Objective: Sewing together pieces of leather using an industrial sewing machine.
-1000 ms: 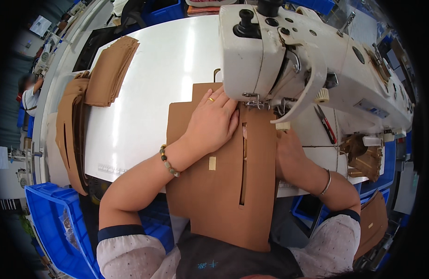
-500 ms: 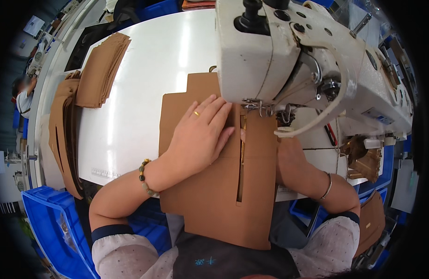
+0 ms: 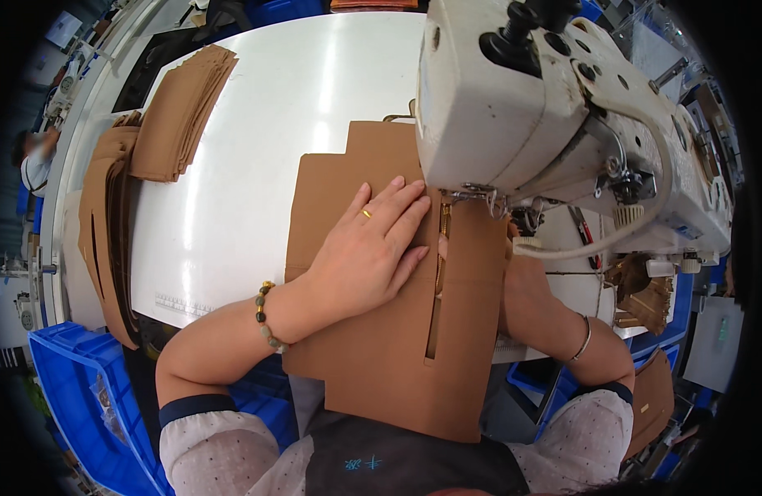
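Note:
A large brown flat panel point(image 3: 381, 355) with a long narrow slot lies under the head of a white sewing machine point(image 3: 554, 107). Brass zipper teeth point(image 3: 445, 219) show in the upper part of the slot, close to the needle and presser foot area point(image 3: 488, 197). My left hand point(image 3: 369, 248) rests flat on the panel, left of the slot, fingers stretched toward the machine. My right hand point(image 3: 523, 277) reaches beneath the panel's right edge; its fingers are mostly hidden, and a bit of skin shows through the slot.
Stacked brown pieces point(image 3: 183, 116) lie at the far left, with slotted brown panels point(image 3: 104, 240) draped nearer. Blue crates point(image 3: 83, 397) stand at lower left. Right of the machine head are a red-and-black tool point(image 3: 585, 236) and small brown pieces point(image 3: 641, 293). Another person point(image 3: 38, 161) sits far left.
The view has shifted, so the machine appears farther right. The panel's far end and my left hand appear slightly farther right too. Less of the zipper shows straight along the slot.

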The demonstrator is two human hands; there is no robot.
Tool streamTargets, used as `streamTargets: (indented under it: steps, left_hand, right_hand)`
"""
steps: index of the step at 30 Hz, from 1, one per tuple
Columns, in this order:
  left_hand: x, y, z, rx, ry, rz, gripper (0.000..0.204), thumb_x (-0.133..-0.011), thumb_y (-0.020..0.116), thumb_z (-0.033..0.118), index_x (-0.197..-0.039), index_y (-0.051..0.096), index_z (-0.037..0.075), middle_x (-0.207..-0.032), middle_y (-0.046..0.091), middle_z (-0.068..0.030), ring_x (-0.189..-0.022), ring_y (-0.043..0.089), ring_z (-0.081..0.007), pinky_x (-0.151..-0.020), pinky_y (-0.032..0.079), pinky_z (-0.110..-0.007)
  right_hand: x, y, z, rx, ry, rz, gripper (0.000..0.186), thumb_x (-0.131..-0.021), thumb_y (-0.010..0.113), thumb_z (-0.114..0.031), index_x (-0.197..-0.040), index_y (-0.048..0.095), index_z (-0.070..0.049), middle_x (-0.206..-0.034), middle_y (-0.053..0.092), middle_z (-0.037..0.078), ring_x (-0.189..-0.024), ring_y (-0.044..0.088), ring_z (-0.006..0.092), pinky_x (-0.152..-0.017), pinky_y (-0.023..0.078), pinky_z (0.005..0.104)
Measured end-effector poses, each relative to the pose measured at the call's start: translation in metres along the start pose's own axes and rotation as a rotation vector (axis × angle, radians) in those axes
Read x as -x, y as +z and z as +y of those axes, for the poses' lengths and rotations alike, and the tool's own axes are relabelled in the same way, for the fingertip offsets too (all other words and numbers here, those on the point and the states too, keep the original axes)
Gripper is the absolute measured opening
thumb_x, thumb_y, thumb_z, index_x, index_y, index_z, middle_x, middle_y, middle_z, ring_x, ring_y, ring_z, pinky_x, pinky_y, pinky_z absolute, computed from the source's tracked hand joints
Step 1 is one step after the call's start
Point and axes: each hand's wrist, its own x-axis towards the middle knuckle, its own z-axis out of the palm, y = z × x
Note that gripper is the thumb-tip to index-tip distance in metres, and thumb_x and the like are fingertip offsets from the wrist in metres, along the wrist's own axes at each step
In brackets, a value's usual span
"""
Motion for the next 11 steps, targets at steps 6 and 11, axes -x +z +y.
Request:
streamTargets:
  steps: [6,11]
  left_hand:
    - [0.0032,-0.0038,0.0030,-0.048,0.046,-0.029,0.052,-0.102,0.068,0.025,-0.147,0.060,0.000,-0.158,0.053,-0.0170,-0.148,0.050,-0.0385,-0.120,0.040,-0.062]
    - [0.0043,-0.0035,0.0030,-0.067,0.062,-0.031,0.051,-0.102,0.067,0.025,-0.147,0.062,0.002,-0.160,0.053,-0.0154,-0.149,0.049,-0.0377,-0.120,0.040,-0.063]
  right_hand:
    - [-0.0024,-0.0001,0.0021,-0.073,-0.002,0.040,0.064,-0.089,0.069,-0.030,-0.149,0.063,-0.007,-0.112,0.080,0.009,-0.113,0.075,0.0237,-0.113,0.041,0.0621]
    - [-0.0024,0.0001,-0.0002,-0.050,0.010,0.022,0.062,-0.089,0.069,-0.030,-0.147,0.063,-0.006,-0.123,0.078,0.013,-0.127,0.070,0.0264,-0.120,0.035,0.0668]
